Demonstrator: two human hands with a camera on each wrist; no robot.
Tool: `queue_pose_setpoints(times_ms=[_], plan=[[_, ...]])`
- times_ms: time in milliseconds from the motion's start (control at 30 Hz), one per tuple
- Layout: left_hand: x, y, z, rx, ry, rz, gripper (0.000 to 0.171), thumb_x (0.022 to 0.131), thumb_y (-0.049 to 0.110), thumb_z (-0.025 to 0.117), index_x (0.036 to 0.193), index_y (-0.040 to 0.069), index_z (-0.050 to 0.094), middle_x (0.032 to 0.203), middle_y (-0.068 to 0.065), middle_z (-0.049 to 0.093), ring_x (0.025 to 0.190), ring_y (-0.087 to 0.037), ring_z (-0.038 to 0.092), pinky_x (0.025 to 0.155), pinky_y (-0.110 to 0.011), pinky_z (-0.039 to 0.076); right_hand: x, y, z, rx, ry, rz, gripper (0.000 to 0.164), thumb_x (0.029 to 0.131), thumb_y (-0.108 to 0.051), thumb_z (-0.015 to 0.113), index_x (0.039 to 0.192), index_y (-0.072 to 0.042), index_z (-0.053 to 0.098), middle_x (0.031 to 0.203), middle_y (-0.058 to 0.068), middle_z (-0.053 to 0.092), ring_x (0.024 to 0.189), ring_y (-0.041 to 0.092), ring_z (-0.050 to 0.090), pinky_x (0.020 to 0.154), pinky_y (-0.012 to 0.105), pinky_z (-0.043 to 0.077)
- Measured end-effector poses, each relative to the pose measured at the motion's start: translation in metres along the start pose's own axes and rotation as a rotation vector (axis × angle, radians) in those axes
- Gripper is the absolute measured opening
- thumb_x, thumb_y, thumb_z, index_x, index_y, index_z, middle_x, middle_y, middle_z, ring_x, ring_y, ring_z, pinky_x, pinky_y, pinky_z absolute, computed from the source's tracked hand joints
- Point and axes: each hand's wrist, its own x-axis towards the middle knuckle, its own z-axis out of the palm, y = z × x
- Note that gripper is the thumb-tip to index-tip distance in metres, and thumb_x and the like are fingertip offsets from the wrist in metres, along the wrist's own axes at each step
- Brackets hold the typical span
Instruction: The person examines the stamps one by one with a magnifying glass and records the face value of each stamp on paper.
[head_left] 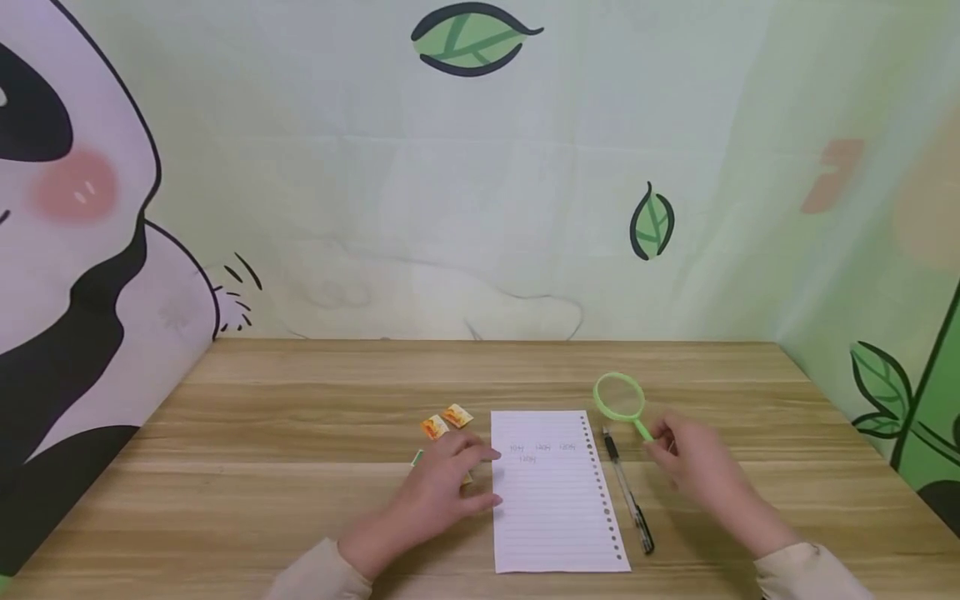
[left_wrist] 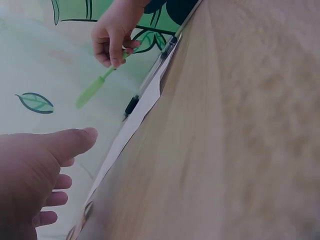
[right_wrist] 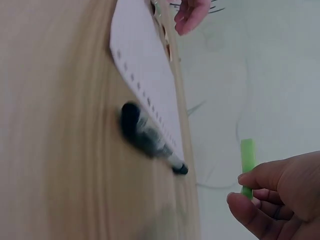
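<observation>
My right hand pinches the handle of a green magnifying glass, its round lens pointing away to the upper left. In the right wrist view the thumb and fingers close on the green handle. My left hand hovers at the left edge of a lined sheet of paper, fingers spread and holding nothing. Faint handwriting marks the sheet's upper part. A black-capped clear pen lies along the paper's right, punched edge. Small orange-and-white packets or cards lie beyond the left hand, some partly hidden under it.
The wood-grain table meets a pale printed backdrop at its far edge. A panda figure is printed at the left, and leaves appear elsewhere on it.
</observation>
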Motion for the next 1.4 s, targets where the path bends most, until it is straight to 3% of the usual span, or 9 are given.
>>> queue_pose_setpoints(times_ms=[267,467,633,1100,1400], plan=[[-0.003,0.004,0.006,0.04,-0.03,0.044,0.044,0.073,0.04,0.08,0.107,0.015,0.069,0.117,-0.002,0.063,0.116,-0.024,0.054,0.107,-0.043,0.039,-0.011,0.03,-0.001,-0.086,0.019,0.033,0.007,0.086,-0.004,0.064,0.086,0.0,0.058,0.068,0.002,0.057,0.051,0.01,0.049,0.043,0.021,0.041],[-0.003,0.004,0.007,0.041,-0.094,0.03,0.043,0.074,0.039,0.08,0.105,0.013,0.07,0.116,-0.002,0.063,0.114,-0.021,0.056,0.108,-0.045,0.039,-0.014,0.042,0.0,-0.079,-0.035,0.1,0.007,0.086,-0.005,0.063,0.085,-0.001,0.057,0.065,0.002,0.057,0.046,0.011,0.053,0.041,0.021,0.043],[-0.004,0.004,0.008,0.045,-0.122,0.012,0.045,0.074,0.04,0.079,0.107,0.012,0.069,0.118,-0.001,0.063,0.115,-0.02,0.055,0.107,-0.043,0.039,-0.015,0.045,0.002,-0.073,-0.074,0.154,0.009,0.086,-0.003,0.063,0.084,-0.003,0.054,0.066,0.002,0.056,0.047,0.011,0.055,0.041,0.021,0.044],[-0.004,0.001,0.01,0.047,-0.146,0.007,0.045,0.076,0.042,0.077,0.109,0.013,0.068,0.12,-0.001,0.063,0.116,-0.019,0.055,0.11,-0.045,0.037,-0.016,0.055,0.0,-0.096,-0.104,0.161,0.015,0.084,-0.006,0.067,0.081,-0.005,0.052,0.064,0.002,0.054,0.044,0.012,0.055,0.044,0.025,0.047],[-0.003,0.003,0.008,0.058,-0.146,0.005,0.045,0.075,0.042,0.078,0.109,0.013,0.068,0.121,-0.001,0.062,0.117,-0.02,0.055,0.111,-0.046,0.036,-0.01,0.052,-0.012,-0.241,-0.111,0.145,0.014,0.087,-0.023,0.063,0.083,-0.01,0.059,0.071,-0.001,0.061,0.06,0.013,0.05,0.053,0.027,0.04]])
